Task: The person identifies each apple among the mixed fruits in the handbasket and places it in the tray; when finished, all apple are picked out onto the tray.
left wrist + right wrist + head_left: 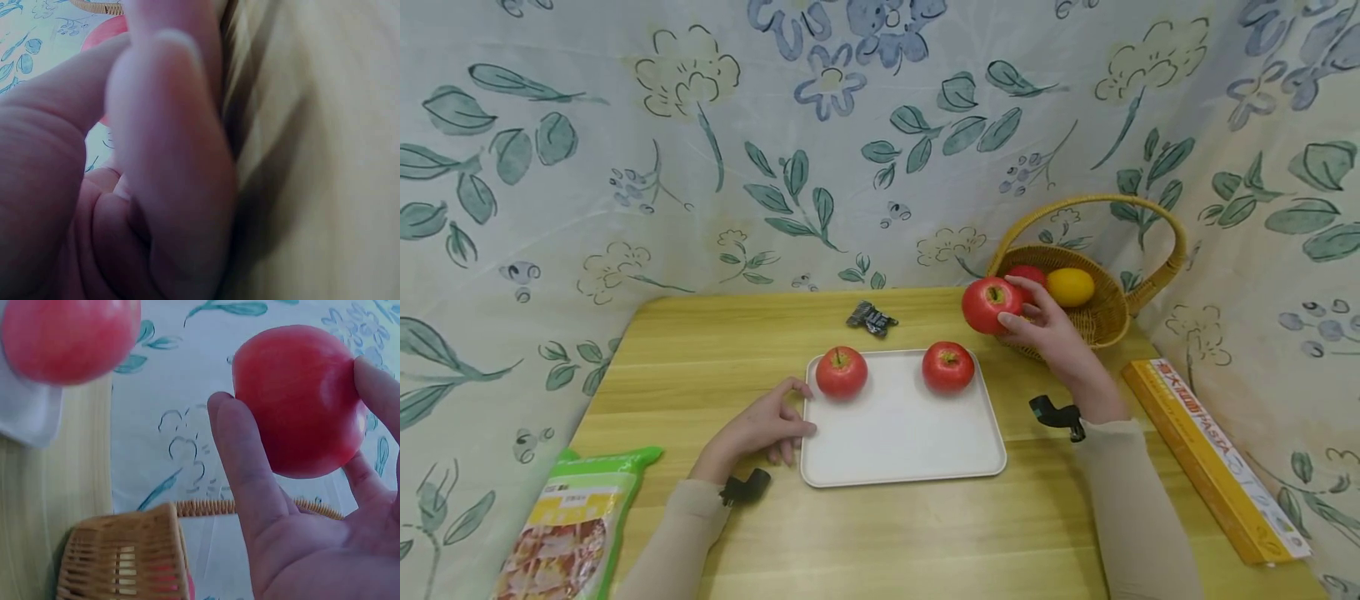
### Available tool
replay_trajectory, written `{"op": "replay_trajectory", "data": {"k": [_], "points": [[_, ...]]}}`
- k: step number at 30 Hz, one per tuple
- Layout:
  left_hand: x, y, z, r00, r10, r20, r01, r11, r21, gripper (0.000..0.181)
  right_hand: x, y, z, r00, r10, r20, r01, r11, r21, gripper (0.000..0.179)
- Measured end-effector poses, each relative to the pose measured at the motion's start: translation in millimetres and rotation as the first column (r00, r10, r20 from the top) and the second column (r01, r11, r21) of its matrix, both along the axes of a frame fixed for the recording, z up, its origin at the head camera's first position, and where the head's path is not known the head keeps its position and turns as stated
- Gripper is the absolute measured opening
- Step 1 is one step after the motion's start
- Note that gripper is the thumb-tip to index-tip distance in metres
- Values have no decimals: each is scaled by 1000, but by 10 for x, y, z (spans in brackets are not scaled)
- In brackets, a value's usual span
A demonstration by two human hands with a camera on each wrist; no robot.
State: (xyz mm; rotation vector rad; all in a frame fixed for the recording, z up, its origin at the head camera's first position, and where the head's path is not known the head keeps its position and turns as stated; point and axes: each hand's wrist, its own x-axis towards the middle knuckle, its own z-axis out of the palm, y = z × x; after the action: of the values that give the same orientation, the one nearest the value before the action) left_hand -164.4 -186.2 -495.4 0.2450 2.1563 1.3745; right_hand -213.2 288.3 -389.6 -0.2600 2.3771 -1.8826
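A white tray (902, 442) lies mid-table with two red apples on it, one at the back left (842, 372) and one at the back right (948, 367). My right hand (1011, 307) grips a third red apple (987, 304) in the air just left of the wicker basket (1105, 321); in the right wrist view its fingers (240, 462) wrap that apple (300, 387). The basket holds a yellow lemon (1070, 286) and another red apple (1028, 273). My left hand (775, 421) rests on the table at the tray's left edge, fingers loosely curled, holding nothing.
A small black packet (872, 317) lies behind the tray. A green snack bag (576, 525) sits at the front left corner and a long orange pasta box (1213, 454) along the right edge. Floral cloth walls surround the table.
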Motion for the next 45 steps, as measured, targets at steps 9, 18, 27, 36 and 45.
{"op": "replay_trajectory", "data": {"k": [9,18,27,36,45], "points": [[-2,17,2,1000,1,10,-1,1000,-5,63,121,-362,-56,989,145,37,-147,989,28,60],[2,16,13,1000,-2,17,2,1000,0,62,264,-865,-223,946,273,171,-287,956,58,65],[-9,29,18,1000,2,14,-2,1000,-15,61,429,-1323,-502,849,442,289,-478,876,64,64],[-3,21,52,1000,2,21,-2,1000,-9,61,534,-1574,-645,811,516,277,-568,807,163,55],[3,4,32,1000,0,12,0,1000,4,60,604,-1685,-656,830,528,179,-556,760,336,53]]}}
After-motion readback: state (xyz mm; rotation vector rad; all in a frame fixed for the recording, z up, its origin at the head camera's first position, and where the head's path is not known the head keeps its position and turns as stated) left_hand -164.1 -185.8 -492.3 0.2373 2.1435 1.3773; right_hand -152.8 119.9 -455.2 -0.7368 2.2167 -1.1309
